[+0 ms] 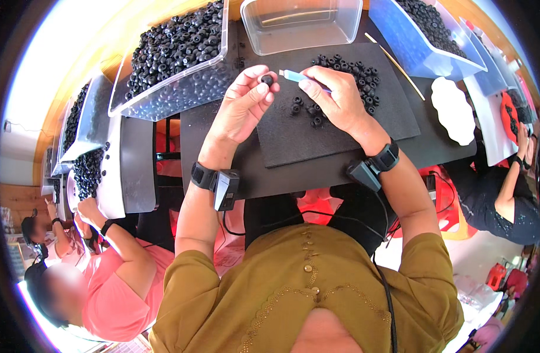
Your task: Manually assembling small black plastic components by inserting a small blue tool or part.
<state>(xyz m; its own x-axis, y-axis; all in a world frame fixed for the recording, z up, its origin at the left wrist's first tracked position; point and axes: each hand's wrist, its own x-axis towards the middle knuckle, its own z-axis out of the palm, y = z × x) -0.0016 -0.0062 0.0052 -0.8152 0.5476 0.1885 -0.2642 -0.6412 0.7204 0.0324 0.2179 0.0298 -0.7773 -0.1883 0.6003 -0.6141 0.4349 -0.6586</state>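
Above a black mat point(293, 141), my left hand point(242, 109) pinches one small round black part point(266, 80) between thumb and fingers. My right hand point(340, 103) is closed round a slim light-blue-handled tool point(293, 76). Its short, pale, flat tip points left at the part, with a small gap between them. Whether that tip is a blade I cannot tell. Behind and under my right hand lies a loose pile of similar black parts point(366, 76), several with a visible hole.
A clear bin heaped with black parts point(176, 47) stands at the far left. A clear tub point(299, 35) is at the back. Right of it are a bluish bin of black parts point(435, 59), a thin stick point(396, 67) and a white lobed object point(452, 112). People work on both sides.
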